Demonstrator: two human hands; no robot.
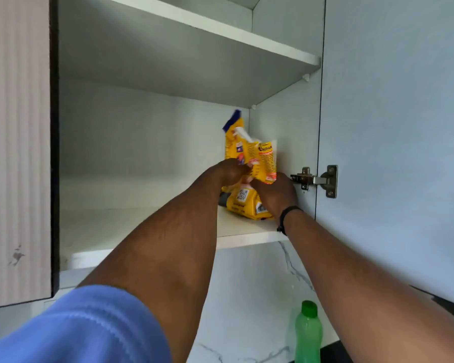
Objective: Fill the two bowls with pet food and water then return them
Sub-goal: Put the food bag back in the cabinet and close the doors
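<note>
Blue sleeve [71, 328] nearest; both hands' fingers grasp the yellow pet food bag [249, 203] on the cupboard shelf [142, 226].

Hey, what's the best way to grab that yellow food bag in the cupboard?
Take the yellow food bag by its crumpled middle from the open front, one hand each side. The left hand and right hand already grip there. Its floppy folded top offers poor hold, and the cupboard's side wall stands close on the right.

Both hands reach into the open cupboard [152, 142]. The left hand [230, 171] and the right hand [274, 192] grip the yellow food bag [249, 200] on the lower shelf [131, 231]. A green bottle [308, 334] stands below.
</note>
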